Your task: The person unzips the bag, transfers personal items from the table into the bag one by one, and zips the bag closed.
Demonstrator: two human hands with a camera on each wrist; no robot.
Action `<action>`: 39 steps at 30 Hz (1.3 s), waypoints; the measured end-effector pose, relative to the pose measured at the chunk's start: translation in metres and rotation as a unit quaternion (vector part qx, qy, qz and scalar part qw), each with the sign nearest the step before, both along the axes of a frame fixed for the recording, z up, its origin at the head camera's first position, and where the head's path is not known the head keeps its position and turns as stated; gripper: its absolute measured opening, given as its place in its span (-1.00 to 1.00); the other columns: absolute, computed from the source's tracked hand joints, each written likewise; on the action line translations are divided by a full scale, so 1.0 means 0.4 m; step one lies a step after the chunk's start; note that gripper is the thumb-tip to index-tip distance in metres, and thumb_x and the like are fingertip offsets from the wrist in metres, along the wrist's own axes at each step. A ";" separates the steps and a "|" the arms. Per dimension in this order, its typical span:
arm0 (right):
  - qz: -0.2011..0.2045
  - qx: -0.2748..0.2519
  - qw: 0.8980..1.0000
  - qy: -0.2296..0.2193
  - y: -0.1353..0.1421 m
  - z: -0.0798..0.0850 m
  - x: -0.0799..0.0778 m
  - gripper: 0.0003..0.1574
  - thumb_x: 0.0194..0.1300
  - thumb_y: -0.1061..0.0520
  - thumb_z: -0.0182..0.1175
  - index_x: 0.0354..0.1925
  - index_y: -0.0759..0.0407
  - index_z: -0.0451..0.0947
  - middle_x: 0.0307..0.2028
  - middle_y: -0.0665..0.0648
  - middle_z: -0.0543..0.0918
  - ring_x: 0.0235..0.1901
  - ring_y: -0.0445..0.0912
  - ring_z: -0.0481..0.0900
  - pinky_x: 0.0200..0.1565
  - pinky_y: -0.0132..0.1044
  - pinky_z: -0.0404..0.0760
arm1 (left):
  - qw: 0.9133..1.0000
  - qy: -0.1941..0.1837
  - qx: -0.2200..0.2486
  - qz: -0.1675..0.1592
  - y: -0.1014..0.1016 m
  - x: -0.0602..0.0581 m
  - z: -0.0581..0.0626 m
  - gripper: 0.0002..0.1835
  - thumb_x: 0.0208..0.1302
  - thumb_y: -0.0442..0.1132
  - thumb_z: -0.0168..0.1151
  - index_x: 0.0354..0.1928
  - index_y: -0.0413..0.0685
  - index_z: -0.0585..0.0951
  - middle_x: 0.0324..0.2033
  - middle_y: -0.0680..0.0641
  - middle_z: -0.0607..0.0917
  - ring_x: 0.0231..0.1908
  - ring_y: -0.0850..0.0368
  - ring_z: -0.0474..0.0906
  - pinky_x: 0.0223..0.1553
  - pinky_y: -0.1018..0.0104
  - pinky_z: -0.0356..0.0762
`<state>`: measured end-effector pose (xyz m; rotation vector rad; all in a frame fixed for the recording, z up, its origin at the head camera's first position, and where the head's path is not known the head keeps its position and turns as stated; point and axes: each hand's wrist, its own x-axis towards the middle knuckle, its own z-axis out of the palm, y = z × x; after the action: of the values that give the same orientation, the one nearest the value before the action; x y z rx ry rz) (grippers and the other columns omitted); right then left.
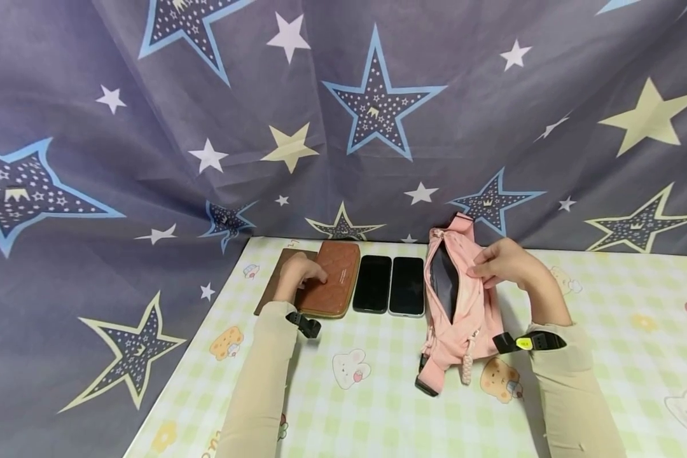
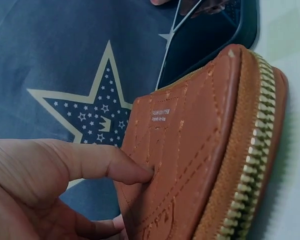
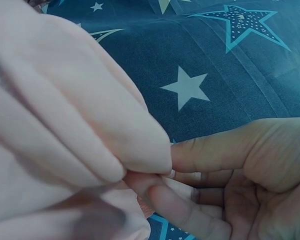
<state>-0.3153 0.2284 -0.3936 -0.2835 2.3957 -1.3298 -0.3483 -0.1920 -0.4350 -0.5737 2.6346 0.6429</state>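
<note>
A brown zip-around wallet (image 1: 339, 280) lies partly over a darker brown flat item (image 1: 275, 287) at the left of the table. My left hand (image 1: 299, 275) grips the wallet's left side. In the left wrist view the thumb presses on its quilted face, the other fingers go behind its edge, and a gold zipper (image 2: 251, 165) runs along the near side. At the right, a pink bag (image 1: 474, 318) lies with its zip opening spread, showing a grey lining (image 1: 443, 280). My right hand (image 1: 506, 262) pinches the fabric at the opening's right side between thumb and fingers.
Two black-screened phones, a left one (image 1: 372, 284) and a right one (image 1: 407, 286), lie side by side between wallet and bag. A braided pull (image 1: 467, 366) and a black buckle (image 1: 427, 385) are at the bag's lower end. Behind the table hangs a star-patterned curtain (image 1: 343, 184).
</note>
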 end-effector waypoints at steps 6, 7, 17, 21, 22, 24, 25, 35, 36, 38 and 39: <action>-0.001 -0.002 1.000 0.004 -0.003 -0.002 0.002 -0.54 0.33 0.32 0.30 0.02 0.72 0.49 -0.41 0.04 0.73 -0.50 -0.19 0.69 -0.28 -0.21 0.79 | 0.999 0.016 0.038 0.014 -0.008 0.006 -0.015 -0.22 0.05 -0.09 0.53 0.23 -0.36 0.43 -0.11 -0.25 0.58 -0.52 0.09 0.51 -0.52 0.36 0.56; -0.001 -0.002 1.000 0.004 -0.003 -0.004 0.003 -0.54 0.33 0.32 0.30 0.03 0.72 0.49 -0.41 0.04 0.73 -0.50 -0.19 0.69 -0.28 -0.22 0.78 | 0.999 0.018 0.043 0.017 -0.009 0.008 -0.018 -0.21 0.05 -0.10 0.53 0.24 -0.37 0.42 -0.09 -0.26 0.58 -0.53 0.09 0.52 -0.53 0.37 0.55; 0.003 -0.007 1.000 -0.005 -0.002 -0.018 0.006 -0.58 0.31 0.33 0.29 -0.02 0.71 0.50 -0.46 -0.01 0.70 -0.51 -0.20 0.67 -0.31 -0.24 0.78 | 0.993 0.036 0.108 0.036 -0.014 0.032 -0.023 -0.26 0.08 -0.22 0.51 0.24 -0.41 0.41 0.03 -0.26 0.52 -0.20 -0.05 0.55 -0.22 0.23 0.69; 0.005 -0.009 1.000 -0.004 0.001 -0.018 0.007 -0.59 0.32 0.33 0.30 -0.04 0.70 0.50 -0.47 -0.02 0.70 -0.51 -0.19 0.67 -0.32 -0.24 0.78 | 0.988 0.032 0.145 0.035 -0.017 0.031 -0.015 -0.27 0.13 -0.26 0.48 0.28 -0.43 0.37 0.04 -0.24 0.48 -0.13 -0.04 0.53 -0.10 0.18 0.70; 0.005 -0.009 1.000 -0.004 0.001 -0.018 0.007 -0.59 0.32 0.33 0.30 -0.04 0.70 0.51 -0.47 -0.02 0.70 -0.51 -0.19 0.67 -0.32 -0.24 0.77 | 0.987 0.032 0.153 0.030 -0.020 0.031 -0.012 -0.29 0.14 -0.27 0.47 0.27 -0.43 0.38 0.00 -0.22 0.48 -0.14 -0.03 0.52 -0.09 0.17 0.71; 0.005 -0.008 1.000 -0.004 0.001 -0.019 0.007 -0.60 0.32 0.32 0.30 -0.04 0.70 0.51 -0.47 -0.02 0.70 -0.51 -0.19 0.67 -0.32 -0.24 0.78 | 0.986 0.030 0.164 0.019 -0.029 0.032 -0.005 -0.33 0.16 -0.28 0.45 0.25 -0.44 0.41 -0.06 -0.20 0.49 -0.15 -0.03 0.55 -0.11 0.17 0.74; 0.005 -0.009 1.000 -0.005 0.001 -0.019 0.007 -0.59 0.32 0.32 0.30 -0.04 0.70 0.51 -0.47 -0.02 0.70 -0.51 -0.19 0.67 -0.32 -0.24 0.78 | 0.984 0.030 0.174 0.013 -0.034 0.035 -0.002 -0.36 0.18 -0.29 0.43 0.24 -0.44 0.43 -0.08 -0.19 0.50 -0.14 -0.04 0.57 -0.09 0.15 0.74; 0.003 -0.007 1.000 0.010 0.007 -0.007 0.000 -0.58 0.31 0.32 0.31 -0.03 0.70 0.53 -0.43 0.02 0.72 -0.51 -0.19 0.68 -0.32 -0.25 0.77 | 0.962 0.011 0.270 -0.037 -0.069 0.038 0.041 -0.40 0.34 -0.34 0.31 0.37 -0.36 0.41 0.08 -0.23 0.68 -0.27 0.11 0.73 -0.07 0.17 0.73; 0.002 -0.007 1.000 0.010 0.007 -0.006 -0.001 -0.58 0.31 0.32 0.31 -0.03 0.70 0.53 -0.43 0.03 0.72 -0.51 -0.19 0.68 -0.32 -0.26 0.77 | 0.960 0.010 0.278 -0.038 -0.073 0.036 0.042 -0.40 0.34 -0.33 0.32 0.38 -0.35 0.42 0.04 -0.19 0.71 -0.31 0.15 0.73 -0.11 0.21 0.73; 0.000 -0.007 1.000 0.008 0.007 -0.006 -0.001 -0.57 0.31 0.32 0.31 -0.01 0.71 0.52 -0.42 0.02 0.72 -0.51 -0.19 0.68 -0.32 -0.26 0.77 | 0.955 0.006 0.295 -0.040 -0.079 0.031 0.041 -0.39 0.34 -0.33 0.33 0.38 -0.36 0.42 -0.04 -0.13 0.75 -0.34 0.20 0.73 -0.17 0.28 0.73; -0.001 -0.008 1.000 0.006 0.006 -0.005 -0.001 -0.56 0.31 0.32 0.31 -0.01 0.71 0.51 -0.42 0.02 0.72 -0.50 -0.20 0.68 -0.31 -0.26 0.78 | 0.953 0.004 0.302 -0.040 -0.082 0.029 0.040 -0.40 0.33 -0.33 0.34 0.37 -0.37 0.44 -0.07 -0.11 0.76 -0.34 0.21 0.74 -0.19 0.29 0.74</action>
<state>-0.3156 0.2309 -0.3957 -0.2942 2.3978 -1.3516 -0.3367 -0.2249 -0.4190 -0.2742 2.2695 1.3466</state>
